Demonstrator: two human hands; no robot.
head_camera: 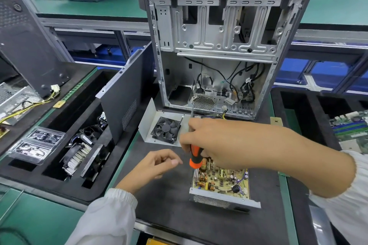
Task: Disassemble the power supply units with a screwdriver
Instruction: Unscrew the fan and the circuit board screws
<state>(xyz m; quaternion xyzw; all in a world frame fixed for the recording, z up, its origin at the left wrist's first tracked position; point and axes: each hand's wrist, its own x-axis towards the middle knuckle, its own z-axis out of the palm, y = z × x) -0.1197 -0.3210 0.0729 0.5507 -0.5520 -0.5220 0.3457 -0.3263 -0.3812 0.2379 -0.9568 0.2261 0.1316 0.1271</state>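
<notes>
An opened power supply unit [223, 199] lies on the black mat, its yellow circuit board [223, 181] exposed in the grey metal base. Its grey cover [148, 123] lies just beyond, with a black fan [166, 129] mounted inside. My right hand [215, 141] grips the orange-and-black handle of a screwdriver [196, 158], whose shaft points up and away over the cover. My left hand [157, 162] hovers left of the unit with fingers loosely curled, thumb and fingertips close together; whether they pinch something small I cannot tell.
An empty computer case [217, 49] stands upright behind the unit. A dark side panel [127, 93] leans left of it. A black foam tray [65, 145] at left holds heatsinks, fans and bagged parts. A motherboard [352, 129] lies at right. Another unit with yellow wires [12, 103] sits far left.
</notes>
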